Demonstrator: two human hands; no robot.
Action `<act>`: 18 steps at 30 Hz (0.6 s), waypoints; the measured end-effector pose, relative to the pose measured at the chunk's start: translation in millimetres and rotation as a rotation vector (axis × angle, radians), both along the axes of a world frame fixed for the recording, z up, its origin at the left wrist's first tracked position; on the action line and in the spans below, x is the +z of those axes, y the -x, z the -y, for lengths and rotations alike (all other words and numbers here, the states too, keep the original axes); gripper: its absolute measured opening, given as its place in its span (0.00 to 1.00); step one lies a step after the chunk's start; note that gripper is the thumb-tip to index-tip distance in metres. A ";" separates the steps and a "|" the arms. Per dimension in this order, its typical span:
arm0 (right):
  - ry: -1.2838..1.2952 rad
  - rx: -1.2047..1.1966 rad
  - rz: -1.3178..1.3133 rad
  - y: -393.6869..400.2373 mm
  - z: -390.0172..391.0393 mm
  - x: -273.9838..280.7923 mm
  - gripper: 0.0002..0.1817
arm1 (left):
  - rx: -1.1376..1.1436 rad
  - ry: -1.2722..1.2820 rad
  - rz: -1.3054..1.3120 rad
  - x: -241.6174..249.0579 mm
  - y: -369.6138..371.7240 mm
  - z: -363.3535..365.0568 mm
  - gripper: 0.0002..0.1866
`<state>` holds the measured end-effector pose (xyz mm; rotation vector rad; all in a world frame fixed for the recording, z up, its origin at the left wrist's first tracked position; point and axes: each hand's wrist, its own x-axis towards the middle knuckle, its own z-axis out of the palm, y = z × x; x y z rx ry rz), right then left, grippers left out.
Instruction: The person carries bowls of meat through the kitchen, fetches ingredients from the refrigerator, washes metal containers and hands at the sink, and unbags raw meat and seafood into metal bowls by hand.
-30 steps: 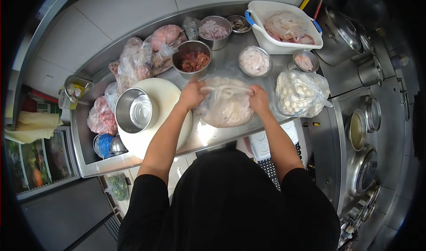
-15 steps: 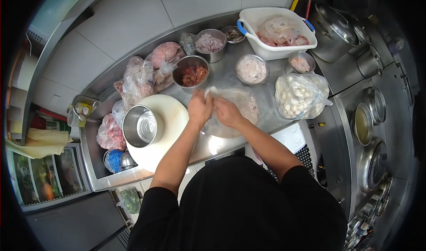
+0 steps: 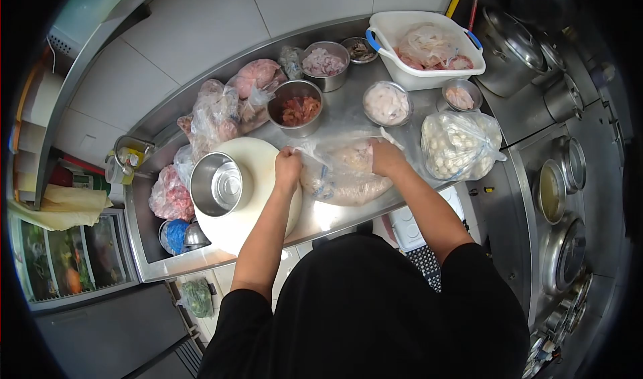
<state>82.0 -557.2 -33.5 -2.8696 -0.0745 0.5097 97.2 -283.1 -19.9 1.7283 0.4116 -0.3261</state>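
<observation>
Working zone: the near edge of the steel tabletop [image 3: 345,104]. A clear plastic bag [image 3: 345,188] with pale contents lies there, right of the round white cutting board [image 3: 264,167]. Left hand [image 3: 289,167]: grip closed on the left side of the bag's upper edge. Right hand [image 3: 387,159]: grip closed on the right side of that edge, fingertips partly hidden. The plastic spans the gap between the hands.

To the left, a steel pot [image 3: 209,185] stands upright on the cutting board. A bag of red-pink meat [image 3: 171,195] lies just beyond the board's left side. To the right, well apart from the cutting board, sits a knotted clear bag of white round pieces [image 3: 461,144].

Farther back, a steel bowl [image 3: 295,130] of reddish meat pieces stands beyond the left hand. A round bowl [image 3: 387,124] of pale pieces stands beyond the right hand; a small steel bowl [image 3: 478,96] is to its right.

At the far side, left to right: bagged meat [image 3: 214,118], a steel bowl of pale pink pieces [image 3: 324,62], a small bowl of dark pieces [image 3: 362,50], and a white tub [image 3: 435,78] with blue handles.
</observation>
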 end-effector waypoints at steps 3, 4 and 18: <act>-0.077 0.147 0.120 1.7 -16.1 -15.3 0.24 | 0.192 -0.362 0.450 -2.6 -1.0 13.8 0.07; -0.130 0.250 0.156 1.4 -26.1 -18.1 0.17 | 0.093 -0.408 0.657 16.3 3.2 20.9 0.08; -0.212 -0.069 -0.190 -26.0 0.5 -48.3 0.35 | -0.834 -0.932 0.101 -69.6 -37.5 51.1 0.23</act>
